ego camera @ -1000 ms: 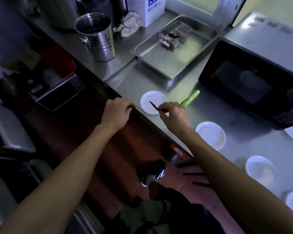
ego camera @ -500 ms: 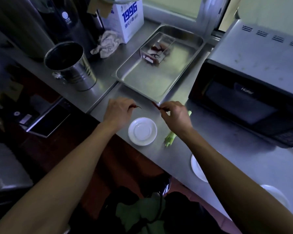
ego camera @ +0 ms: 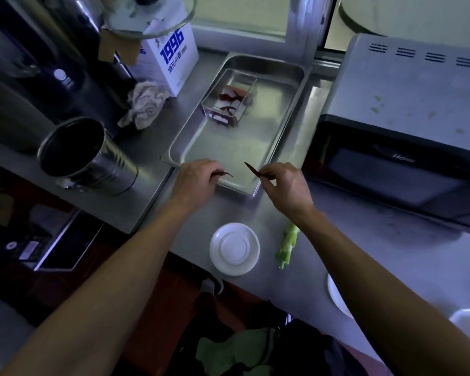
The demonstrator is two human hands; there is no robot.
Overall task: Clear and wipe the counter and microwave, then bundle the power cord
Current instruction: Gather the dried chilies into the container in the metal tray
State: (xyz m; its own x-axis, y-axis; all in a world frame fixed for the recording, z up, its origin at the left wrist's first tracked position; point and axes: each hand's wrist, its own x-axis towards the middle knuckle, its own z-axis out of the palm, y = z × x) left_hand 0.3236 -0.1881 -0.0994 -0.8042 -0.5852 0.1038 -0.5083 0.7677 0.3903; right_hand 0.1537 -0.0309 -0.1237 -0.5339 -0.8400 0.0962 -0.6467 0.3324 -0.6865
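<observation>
1. Head view first: I've got the left hand curled, thumb and fingertips pinching a small dark dried chili right over the near rim of the steel tray.
2. Right hand is curled too, pinching a longer red chili that points up and left over the same rim; the two hands sit near each other, not touching.
3. Inside the tray, toward its far end, I see a clear plastic box with more dark red chilies in it.
4. All of this stands on the steel counter, which runs from the tray toward me.
5. Microwave sits on the counter just right of the tray; I can faintly read "Haier" on its dark door, and there are smudges on its grey top.
6. Near my edge: a white saucer lying upside down, and beside it a pale green vegetable stalk, partly under the right forearm.
7. Far left, a white carton reads "1996" in blue, with smaller characters I can't make out.
8. A crumpled cloth lies in front of it, and a steel bucket stands further left.
</observation>
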